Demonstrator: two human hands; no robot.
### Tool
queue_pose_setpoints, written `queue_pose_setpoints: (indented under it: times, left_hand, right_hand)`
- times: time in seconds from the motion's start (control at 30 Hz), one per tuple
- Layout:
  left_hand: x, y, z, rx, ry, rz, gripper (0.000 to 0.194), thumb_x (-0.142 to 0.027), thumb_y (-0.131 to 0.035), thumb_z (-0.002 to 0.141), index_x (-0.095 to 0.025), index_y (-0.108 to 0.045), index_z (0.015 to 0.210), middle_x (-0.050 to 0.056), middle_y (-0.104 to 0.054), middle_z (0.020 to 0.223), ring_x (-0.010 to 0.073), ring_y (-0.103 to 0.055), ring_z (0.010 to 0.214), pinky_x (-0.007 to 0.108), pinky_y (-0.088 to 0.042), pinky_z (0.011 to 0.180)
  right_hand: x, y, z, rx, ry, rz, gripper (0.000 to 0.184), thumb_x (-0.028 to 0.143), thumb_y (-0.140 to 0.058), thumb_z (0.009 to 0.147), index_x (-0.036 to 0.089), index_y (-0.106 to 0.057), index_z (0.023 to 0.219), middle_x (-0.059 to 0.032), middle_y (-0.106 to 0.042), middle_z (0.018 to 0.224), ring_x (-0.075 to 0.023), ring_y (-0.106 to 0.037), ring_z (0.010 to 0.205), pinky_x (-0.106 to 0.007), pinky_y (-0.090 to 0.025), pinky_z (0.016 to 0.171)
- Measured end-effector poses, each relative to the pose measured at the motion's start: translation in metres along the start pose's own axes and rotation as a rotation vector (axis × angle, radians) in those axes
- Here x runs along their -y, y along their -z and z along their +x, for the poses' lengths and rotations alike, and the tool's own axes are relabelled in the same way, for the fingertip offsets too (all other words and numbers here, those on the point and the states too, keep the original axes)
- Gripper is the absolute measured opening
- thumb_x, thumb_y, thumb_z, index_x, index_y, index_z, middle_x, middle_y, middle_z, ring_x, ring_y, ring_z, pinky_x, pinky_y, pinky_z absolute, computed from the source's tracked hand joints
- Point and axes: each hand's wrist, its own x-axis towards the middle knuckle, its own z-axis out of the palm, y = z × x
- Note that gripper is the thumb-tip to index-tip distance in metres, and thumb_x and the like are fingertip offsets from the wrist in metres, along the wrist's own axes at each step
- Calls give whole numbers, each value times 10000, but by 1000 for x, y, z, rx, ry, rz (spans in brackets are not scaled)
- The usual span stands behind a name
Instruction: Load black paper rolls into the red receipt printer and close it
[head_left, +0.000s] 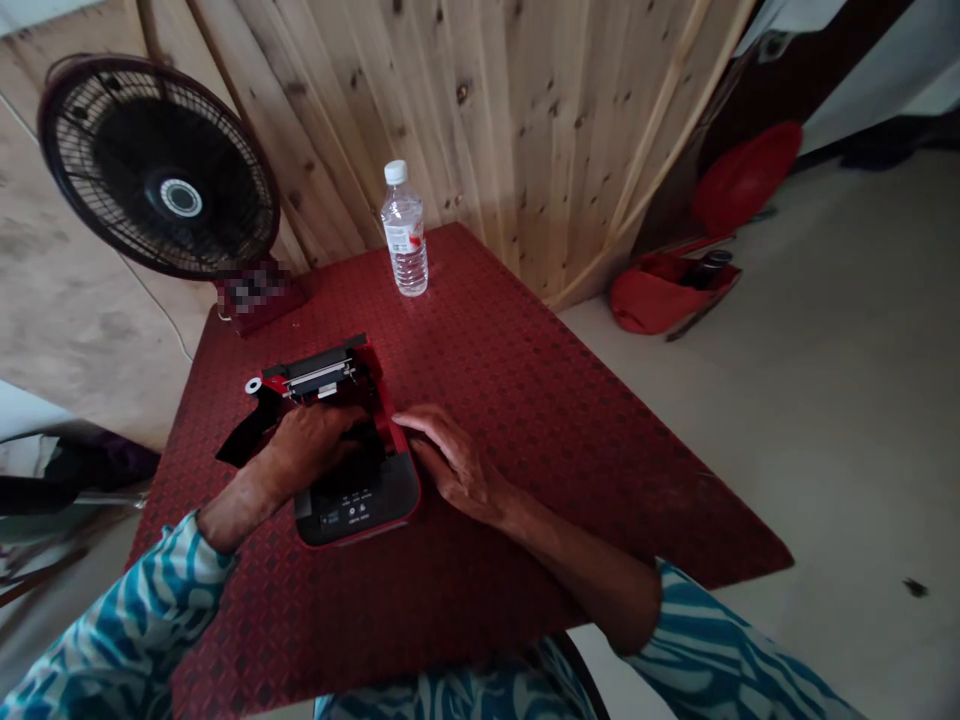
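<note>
A small red-and-black machine (409, 485) that looks like a printer sits on the table with its top open. At its far end are a metal bar (319, 378) and a white round spool end (253, 385). A black flap (244, 435) sticks out on its left side. My left hand (319, 440) reaches into the open inside, its fingertips hidden in the dark interior, so I cannot see whether they grip anything. Along the right wall lies my right hand (454, 460), fingers stretched out, fingertips touching the red rim and nothing held.
The table has a dark red patterned cover (525, 420). A clear water bottle (407, 240) with a white cap stands behind the machine. At the back left is a fan (180, 200). Wooden boards (487, 120) rise behind; a red bag (649, 295) lies on the floor to the right.
</note>
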Motion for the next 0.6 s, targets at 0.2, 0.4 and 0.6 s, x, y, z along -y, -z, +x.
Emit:
queue_pose_setpoints:
  times: [0.2,0.4,0.6]
  left_hand:
    - [8,-5,-35,-295,-179,-212,297,-327,-472,970,-224,-682,1154,54,-753,1088,207,-716,965,311,-546,850]
    - [-2,-9,-83,-499,-219,-276,269,-425,-566,931,-233,-696,1066,37,-746,966,187,-690,880,311,-526,782]
    - [-12,-17,-83,-584,-249,-166,175,-248,-519,969,-213,-691,976,17,-734,901,174,-661,825,316,-450,733]
  right_hand:
    - [-1,0,-1,3,2,4,366,142,-390,971,276,-500,1293,-82,-591,1205,-188,-575,1168,-409,-492,1017]
    - [-3,-2,-2,-3,-21,31,371,155,-400,967,306,-503,1290,-74,-600,1200,-197,-584,1160,-427,-502,1004]
    - [-2,-2,-2,-1,-35,19,372,157,-402,965,308,-509,1287,-77,-598,1195,-202,-587,1152,-428,-505,997]
